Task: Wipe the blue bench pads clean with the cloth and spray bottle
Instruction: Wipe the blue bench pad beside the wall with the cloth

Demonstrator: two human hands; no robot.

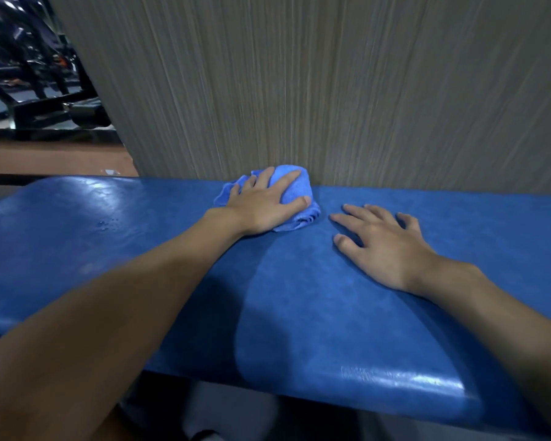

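A long blue bench pad (299, 313) runs across the view, glossy, with wet droplets near its left part. My left hand (264, 205) presses down on a bunched blue cloth (295, 194) at the pad's far edge, right against the wall. My right hand (382, 243) lies flat on the pad just to the right of the cloth, fingers spread, holding nothing. No spray bottle is in view.
A grey wood-grain wall panel (331, 90) rises directly behind the pad. Black gym machine frames (45, 90) stand at the far left on a brown floor (51, 157). The pad's near edge (395, 380) curves down toward me.
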